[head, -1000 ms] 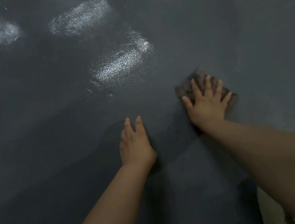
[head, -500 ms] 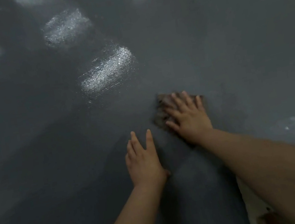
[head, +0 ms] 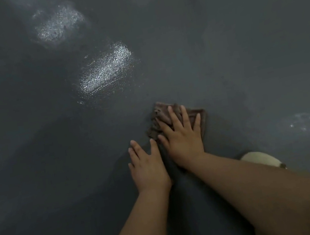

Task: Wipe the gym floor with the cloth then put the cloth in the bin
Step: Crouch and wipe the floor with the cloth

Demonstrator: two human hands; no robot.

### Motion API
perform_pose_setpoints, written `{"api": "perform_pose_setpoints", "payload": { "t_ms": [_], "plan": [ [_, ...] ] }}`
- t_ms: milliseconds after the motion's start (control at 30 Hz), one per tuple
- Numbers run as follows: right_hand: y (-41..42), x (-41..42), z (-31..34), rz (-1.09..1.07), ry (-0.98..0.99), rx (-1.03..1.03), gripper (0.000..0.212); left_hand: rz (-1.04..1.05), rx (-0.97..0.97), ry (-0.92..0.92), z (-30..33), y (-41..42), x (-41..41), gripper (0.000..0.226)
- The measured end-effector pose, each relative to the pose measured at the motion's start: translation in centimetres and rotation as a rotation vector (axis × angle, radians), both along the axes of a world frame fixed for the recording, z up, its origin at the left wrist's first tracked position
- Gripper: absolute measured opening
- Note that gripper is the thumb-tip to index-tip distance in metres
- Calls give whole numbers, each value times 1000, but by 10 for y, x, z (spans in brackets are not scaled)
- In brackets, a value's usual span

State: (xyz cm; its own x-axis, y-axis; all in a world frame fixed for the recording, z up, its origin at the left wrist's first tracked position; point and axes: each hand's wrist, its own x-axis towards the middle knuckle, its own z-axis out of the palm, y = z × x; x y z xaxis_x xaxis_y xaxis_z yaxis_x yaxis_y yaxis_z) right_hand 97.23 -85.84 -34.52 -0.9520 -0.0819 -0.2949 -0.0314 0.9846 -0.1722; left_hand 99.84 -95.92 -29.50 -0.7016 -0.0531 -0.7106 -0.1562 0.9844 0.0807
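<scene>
I see my right hand [head: 182,139] pressing flat, fingers spread, on the crumpled brown cloth [head: 197,115], covering most of it; my left hand [head: 148,167] lies flat, fingers straight, on the dark grey textured floor [head: 241,51] just beside, bin out of view

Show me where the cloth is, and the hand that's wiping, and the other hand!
cloth [head: 195,116]: head view, on the bare brown corner beyond the fingers.
right hand [head: 182,139]: head view, on its back, pressing the cloth.
left hand [head: 148,167]: head view, on its back, flat on the floor.
</scene>
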Motion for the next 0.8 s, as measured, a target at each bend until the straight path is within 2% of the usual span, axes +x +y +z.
{"api": "perform_pose_setpoints", "payload": {
  "t_ms": [167,267,433,567,633,700,800],
  "plan": [
    [23,-63,6,202,-38,34,54,-13,-1,-25,2,0,0,118],
    [33,-96,8,158,-84,34,55,-19,-7,-19,2,0,0,116],
    [61,-121,8,-197,-102,-28,55,-13,17,-14,1,-2,0,115],
    [62,-76,4,-665,-26,-44,54,4,47,-23,0,-4,0,117],
    [40,-43,7,-791,-23,-33,55,19,53,-24,0,-5,0,117],
    [12,-14,10,-721,-76,-28,56,27,52,-20,0,-4,-1,116],
    [-14,10,11,-459,-141,-16,57,22,47,-5,-2,-4,-1,113]
  ]
}}
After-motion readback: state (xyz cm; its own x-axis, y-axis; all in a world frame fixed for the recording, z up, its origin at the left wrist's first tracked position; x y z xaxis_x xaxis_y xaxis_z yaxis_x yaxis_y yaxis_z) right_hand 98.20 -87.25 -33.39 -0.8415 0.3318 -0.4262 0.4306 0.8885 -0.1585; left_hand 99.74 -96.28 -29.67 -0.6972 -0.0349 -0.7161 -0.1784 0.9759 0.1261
